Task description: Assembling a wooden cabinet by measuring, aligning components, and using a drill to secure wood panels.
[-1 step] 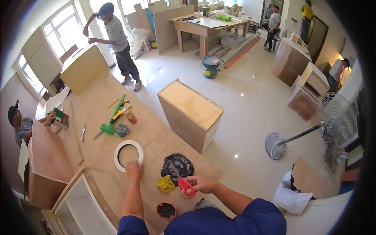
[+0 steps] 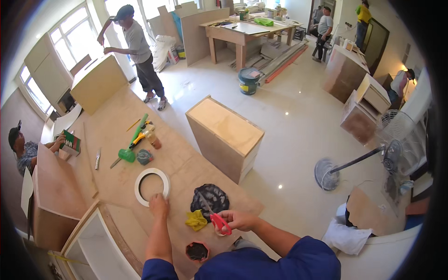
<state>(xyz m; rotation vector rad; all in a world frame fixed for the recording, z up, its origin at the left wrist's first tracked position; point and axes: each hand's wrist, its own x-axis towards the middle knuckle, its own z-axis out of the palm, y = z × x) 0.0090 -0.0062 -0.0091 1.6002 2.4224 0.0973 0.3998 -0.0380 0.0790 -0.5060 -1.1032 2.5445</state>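
Observation:
A roll of white edging tape point(image 2: 138, 186) lies flat on the plywood worktop point(image 2: 179, 172). My left hand point(image 2: 159, 205) is at its near rim, fingers closed on the band. In my right hand point(image 2: 237, 220) is a pair of scissors point(image 2: 219, 223) with red handles, the blades pointing away to the left over a crumpled black plastic bag point(image 2: 217, 198). Beside the bag lies a crumpled yellow cloth point(image 2: 196, 220). Closer to my body stands a small reddish container point(image 2: 197, 252) with dark contents.
Farther along the worktop lie a green-handled tool point(image 2: 127, 155), a small bottle point(image 2: 154, 141) and a utility knife point(image 2: 97, 158). A wooden cabinet point(image 2: 226, 126) stands right of the worktop, a fan point(image 2: 354, 161) farther right. One person point(image 2: 135, 51) works at the far end, another point(image 2: 25, 149) at left.

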